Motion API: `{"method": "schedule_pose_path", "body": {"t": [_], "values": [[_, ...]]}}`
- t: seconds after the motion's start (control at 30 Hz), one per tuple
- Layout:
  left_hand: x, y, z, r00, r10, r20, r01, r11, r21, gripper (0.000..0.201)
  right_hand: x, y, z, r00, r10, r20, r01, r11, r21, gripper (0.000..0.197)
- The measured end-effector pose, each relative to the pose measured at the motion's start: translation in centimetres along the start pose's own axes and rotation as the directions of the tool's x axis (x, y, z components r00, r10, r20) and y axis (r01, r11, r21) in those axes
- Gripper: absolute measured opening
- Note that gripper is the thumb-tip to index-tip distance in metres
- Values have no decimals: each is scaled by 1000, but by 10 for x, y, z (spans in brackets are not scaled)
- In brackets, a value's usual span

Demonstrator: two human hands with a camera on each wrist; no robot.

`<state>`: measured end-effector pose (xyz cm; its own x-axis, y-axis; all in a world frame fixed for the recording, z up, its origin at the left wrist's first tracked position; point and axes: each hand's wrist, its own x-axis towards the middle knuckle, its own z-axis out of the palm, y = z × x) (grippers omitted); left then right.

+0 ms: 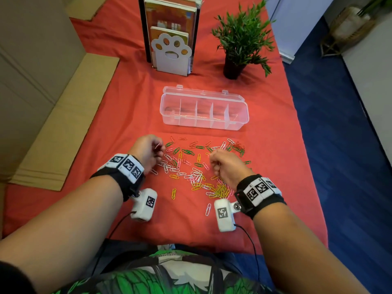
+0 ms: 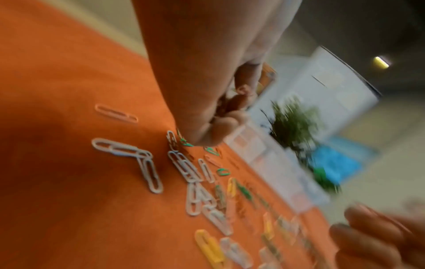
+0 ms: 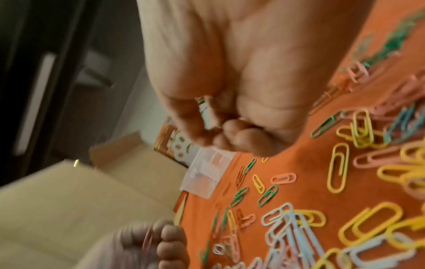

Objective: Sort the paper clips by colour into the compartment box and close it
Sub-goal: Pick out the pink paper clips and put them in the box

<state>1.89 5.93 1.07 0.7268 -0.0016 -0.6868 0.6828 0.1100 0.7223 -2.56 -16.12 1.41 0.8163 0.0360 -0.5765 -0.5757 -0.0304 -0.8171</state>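
Both hands work the scattered coloured wire paper clips (image 1: 197, 166) on the red-clothed tabletop (image 1: 275, 145); the left hand (image 1: 148, 152) pinches a red clip, seemingly gathering one colour. The right hand (image 1: 228, 166) is curled, apparently round collected clips; the clear plastic compartment box (image 1: 203, 109) lies open just beyond, ready to receive them.

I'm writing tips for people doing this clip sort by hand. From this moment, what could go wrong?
1. The red clips lie on a red cloth, so some may be overlooked.
2. The yellow clips sit tangled with pink and white ones; a grab there may lift mixed colours.
3. Both the left hand and the right hand are curled round clips; the compartment box has narrow sections, so clips could spill across its dividers.
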Motion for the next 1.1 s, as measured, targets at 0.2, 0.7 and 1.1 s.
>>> {"method": "schedule_pose_path", "body": {"t": [0.2, 0.7, 1.1], "values": [[-11, 8, -3, 984, -82, 159, 126, 948, -291, 26, 1, -2, -1, 983, -17, 185, -79, 863, 499, 24], [18, -22, 8, 848, 510, 143, -272, 188, 944, 23, 20, 32, 14, 933, -360, -2, 139, 366, -920, 18], [13, -6, 12, 938, 347, 1, -235, 632, 739, 21, 30, 1, 6, 991, -24, -131, -6, 973, -229, 29]]}}
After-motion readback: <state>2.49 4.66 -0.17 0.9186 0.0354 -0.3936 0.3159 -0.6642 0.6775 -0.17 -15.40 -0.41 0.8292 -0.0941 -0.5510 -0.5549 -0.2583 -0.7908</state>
